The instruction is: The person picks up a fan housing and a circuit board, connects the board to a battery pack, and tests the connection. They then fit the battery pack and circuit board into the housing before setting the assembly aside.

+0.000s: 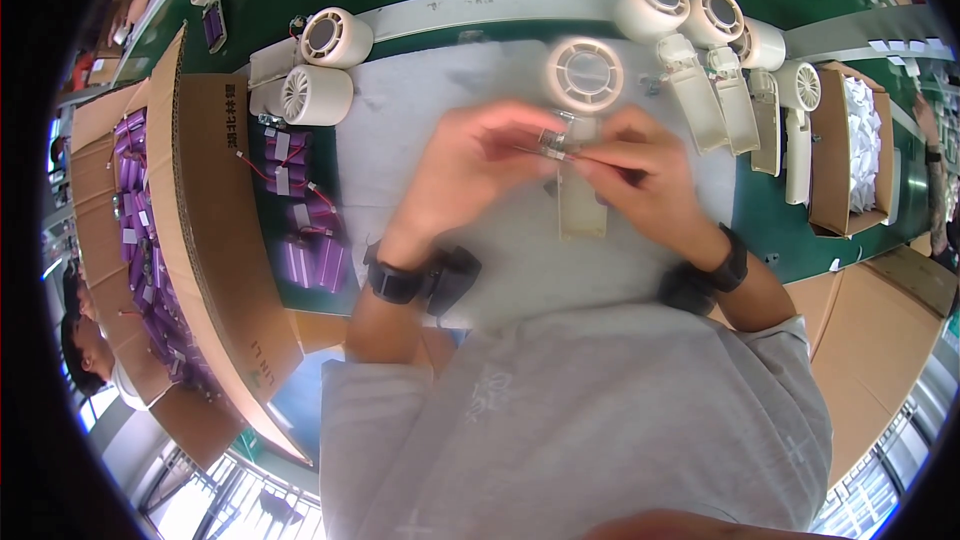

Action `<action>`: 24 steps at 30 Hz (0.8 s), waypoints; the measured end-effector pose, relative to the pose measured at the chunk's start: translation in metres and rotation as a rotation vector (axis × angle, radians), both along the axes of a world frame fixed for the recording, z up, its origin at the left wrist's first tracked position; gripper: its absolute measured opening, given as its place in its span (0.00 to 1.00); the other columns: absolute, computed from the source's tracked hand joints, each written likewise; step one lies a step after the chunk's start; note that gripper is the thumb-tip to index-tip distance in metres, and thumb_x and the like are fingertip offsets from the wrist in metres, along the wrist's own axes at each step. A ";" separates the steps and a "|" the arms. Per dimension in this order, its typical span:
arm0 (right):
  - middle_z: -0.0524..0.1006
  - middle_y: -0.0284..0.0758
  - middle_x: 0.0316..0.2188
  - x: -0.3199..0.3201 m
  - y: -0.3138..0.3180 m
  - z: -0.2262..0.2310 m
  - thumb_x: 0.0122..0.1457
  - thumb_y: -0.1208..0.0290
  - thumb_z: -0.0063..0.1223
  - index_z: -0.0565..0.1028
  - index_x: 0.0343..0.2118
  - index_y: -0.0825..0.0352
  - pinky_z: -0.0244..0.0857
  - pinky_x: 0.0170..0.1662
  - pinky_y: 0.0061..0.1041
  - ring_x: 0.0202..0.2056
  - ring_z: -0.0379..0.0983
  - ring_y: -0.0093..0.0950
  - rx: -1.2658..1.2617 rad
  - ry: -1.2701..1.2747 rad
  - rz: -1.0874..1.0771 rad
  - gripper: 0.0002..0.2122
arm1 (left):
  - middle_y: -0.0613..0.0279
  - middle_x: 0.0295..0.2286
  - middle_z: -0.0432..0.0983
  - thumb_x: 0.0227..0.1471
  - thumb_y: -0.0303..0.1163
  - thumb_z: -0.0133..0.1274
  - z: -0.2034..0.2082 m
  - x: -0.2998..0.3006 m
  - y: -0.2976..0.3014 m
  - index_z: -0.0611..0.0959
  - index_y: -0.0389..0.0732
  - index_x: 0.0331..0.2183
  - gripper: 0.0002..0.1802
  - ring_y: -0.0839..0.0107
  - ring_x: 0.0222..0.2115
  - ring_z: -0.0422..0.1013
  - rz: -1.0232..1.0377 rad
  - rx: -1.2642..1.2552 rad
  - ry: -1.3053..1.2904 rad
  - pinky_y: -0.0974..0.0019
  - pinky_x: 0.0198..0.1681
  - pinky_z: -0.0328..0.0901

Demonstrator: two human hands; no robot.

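Left hand (470, 162): fingers and thumb pinching small clear, silvery part (553, 143); blurred, exact kind unclear. Right hand (640, 168): thumb and fingertips pinching same part from its right side. Part sits between both hands, above cream handle (582, 208). Round cream fan head (585, 75) just beyond fingertips; join to handle hidden by hands. Pale mat (500, 275) under both. Left of left hand: purple battery packs (288, 180), red wires, then cardboard box (215, 210). Beyond right hand, rightward: cream fan units (695, 105).
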State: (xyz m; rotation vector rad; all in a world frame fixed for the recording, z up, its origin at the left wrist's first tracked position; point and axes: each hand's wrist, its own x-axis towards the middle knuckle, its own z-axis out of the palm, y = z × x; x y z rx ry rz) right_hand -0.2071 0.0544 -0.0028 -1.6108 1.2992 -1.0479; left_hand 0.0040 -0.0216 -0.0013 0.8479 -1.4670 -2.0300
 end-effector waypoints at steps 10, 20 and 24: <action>0.72 0.32 0.30 0.002 0.002 -0.001 0.53 0.81 0.60 0.82 0.36 0.69 0.62 0.24 0.20 0.23 0.70 0.20 -0.090 0.084 -0.020 0.07 | 0.60 0.36 0.79 0.47 0.12 0.58 0.001 -0.001 0.001 0.80 0.34 0.41 0.17 0.73 0.38 0.76 0.012 0.015 -0.011 0.69 0.44 0.73; 0.73 0.32 0.29 0.003 0.003 -0.003 0.52 0.80 0.62 0.82 0.35 0.69 0.63 0.23 0.20 0.23 0.71 0.21 -0.149 0.149 -0.073 0.06 | 0.61 0.37 0.78 0.46 0.11 0.58 0.001 -0.003 0.004 0.80 0.34 0.39 0.16 0.73 0.39 0.75 -0.009 -0.025 0.003 0.69 0.44 0.73; 0.73 0.32 0.29 0.003 0.001 -0.001 0.53 0.80 0.61 0.82 0.34 0.69 0.63 0.23 0.20 0.23 0.71 0.21 -0.152 0.145 -0.078 0.06 | 0.60 0.37 0.78 0.46 0.11 0.59 0.003 -0.004 0.003 0.80 0.34 0.39 0.16 0.73 0.39 0.75 0.002 -0.060 -0.028 0.69 0.44 0.73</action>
